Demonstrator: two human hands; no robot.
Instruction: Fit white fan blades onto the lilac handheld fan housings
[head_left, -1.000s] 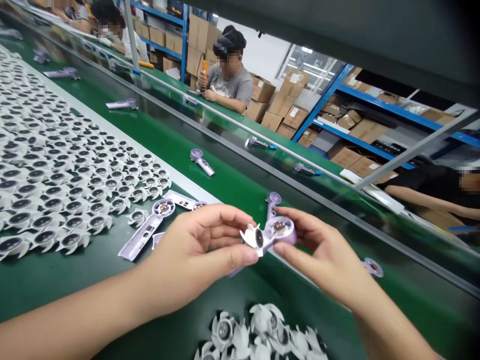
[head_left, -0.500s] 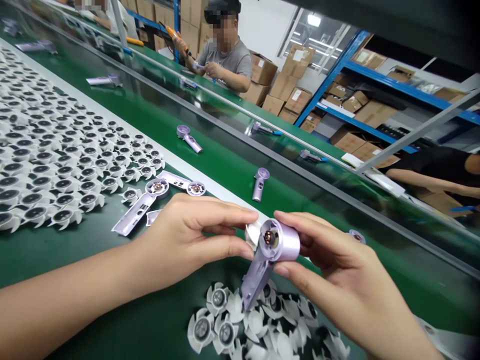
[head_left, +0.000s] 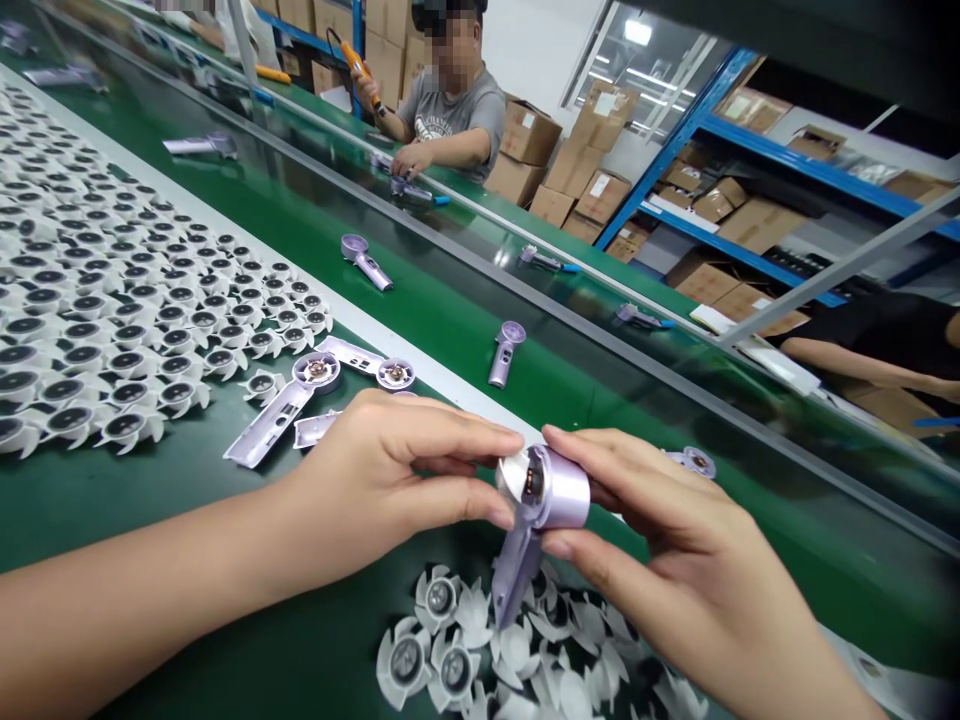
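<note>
Between the fingertips of my left hand (head_left: 427, 460) is a white fan blade (head_left: 513, 474), held right at the open face of a purple fan housing (head_left: 568, 490). My right hand (head_left: 660, 540) grips that housing by its round head, with the handle hanging down and a copper motor coil showing inside. Whether the blade touches the coil I cannot tell. Below my hands lies a loose pile of white fan blades (head_left: 454, 668). Beyond my left wrist, another purple housing (head_left: 274, 420) with a coil rests on the table.
Rows of fan blades (head_left: 90, 305) cover the table at left. A green conveyor belt (head_left: 435, 300) carries purple fan parts (head_left: 508, 352). Across it, a person (head_left: 457, 110) holds an orange tool; another person's arm (head_left: 862, 360) is at right. Metal rails run along the belt.
My hands have come together, bringing the blade up against the housing, which has turned toward the left. Parts on the belt have shifted slightly left. The person opposite has lowered a hand to a part.
</note>
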